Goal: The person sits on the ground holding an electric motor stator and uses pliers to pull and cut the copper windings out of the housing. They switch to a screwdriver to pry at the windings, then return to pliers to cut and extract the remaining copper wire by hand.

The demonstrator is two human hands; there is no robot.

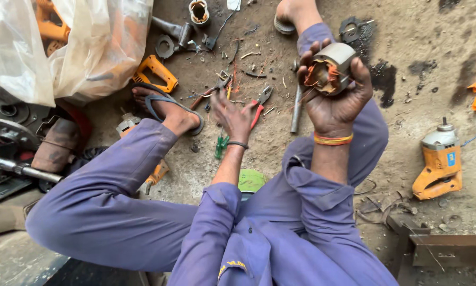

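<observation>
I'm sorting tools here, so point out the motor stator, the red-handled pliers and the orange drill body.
motor stator (330, 68), head view, copper windings.
red-handled pliers (260, 105), head view, red grip.
orange drill body (440, 169), head view, orange housing.

pliers (260, 104) ahead, drill body (440, 163) right

The motor coil (329, 69) is a grey metal cylinder with orange and copper wire windings showing at its open end. It is held up off the floor, tilted, open end facing the camera.

The red-handled pliers (260, 106) lie on the dirt floor.
</observation>
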